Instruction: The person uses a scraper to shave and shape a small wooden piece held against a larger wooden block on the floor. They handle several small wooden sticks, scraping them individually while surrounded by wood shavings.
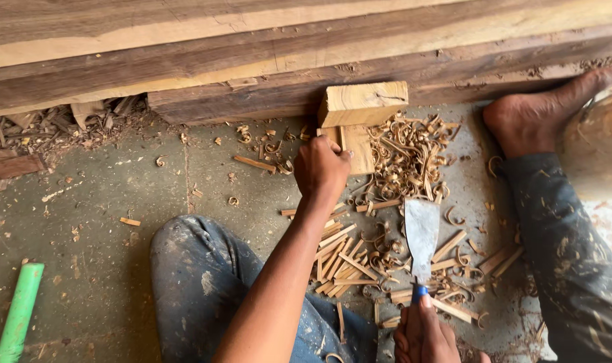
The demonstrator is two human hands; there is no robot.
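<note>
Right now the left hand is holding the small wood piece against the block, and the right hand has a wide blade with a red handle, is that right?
Not quite: the head view shows the handle is blue, not red. The rest stands: the left hand holds the small wood piece against the block, and the right hand grips the wide blade.

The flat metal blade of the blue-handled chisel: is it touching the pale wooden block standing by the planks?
Apart. The head view shows the metal blade lying over wood shavings, with a shaving-strewn stretch of floor between its edge and the pale wooden block.
</note>
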